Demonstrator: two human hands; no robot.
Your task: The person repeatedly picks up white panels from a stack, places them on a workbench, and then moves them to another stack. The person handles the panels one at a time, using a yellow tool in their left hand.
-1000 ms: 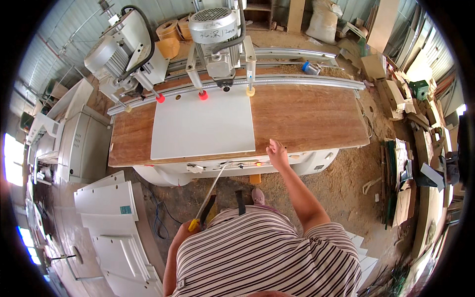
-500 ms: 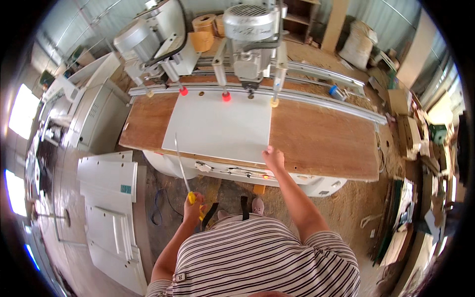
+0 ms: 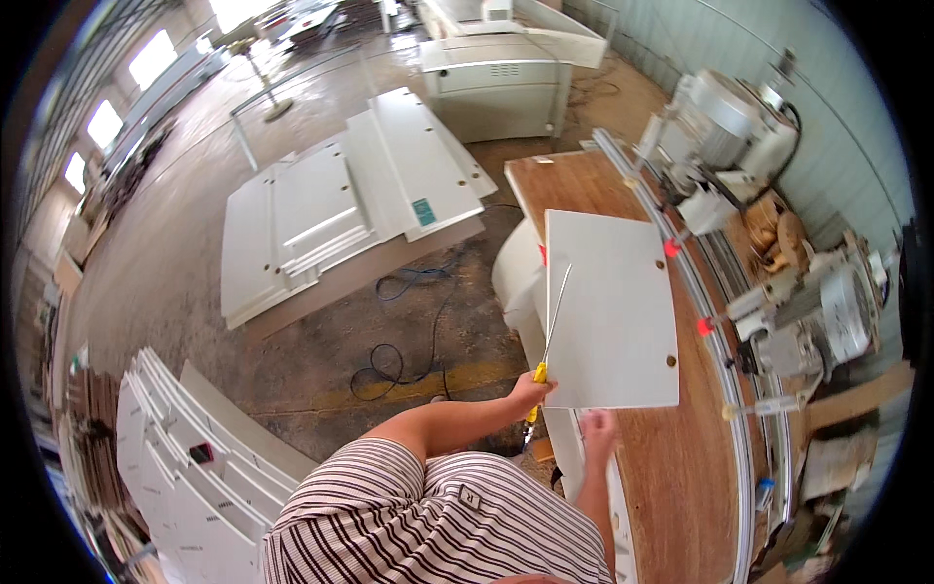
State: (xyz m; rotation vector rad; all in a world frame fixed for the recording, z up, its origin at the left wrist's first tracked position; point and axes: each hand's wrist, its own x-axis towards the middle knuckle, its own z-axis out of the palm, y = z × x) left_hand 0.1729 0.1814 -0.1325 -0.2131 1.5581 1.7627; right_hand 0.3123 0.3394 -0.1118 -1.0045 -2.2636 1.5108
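My left hand [image 3: 528,391] is closed round the yellow handle of an air blow gun [image 3: 541,373], at the near edge of a white panel [image 3: 613,316]. The gun's long thin metal nozzle points away over the panel. Two round brown-rimmed holes sit along the panel's machine-side edge, and its near edge juts past the brown worktable [image 3: 681,487]. Just beside the panel's right end is my right hand [image 3: 597,424], its fingers curled and nothing visible in them. Whether its fingertips touch the panel is unclear.
Drilling machine heads [image 3: 812,326] and red-tipped clamps [image 3: 705,326] line the table's far side by a metal rail [image 3: 725,365]. White panels [image 3: 311,214] lie stacked at the far left, more panels [image 3: 185,467] at the lower left. A dark hose [image 3: 389,362] loops on the floor.
My view has turned left. The white panel has come away from the rail toward me, past the table edge. My left hand with the air blow gun has moved up to the panel.
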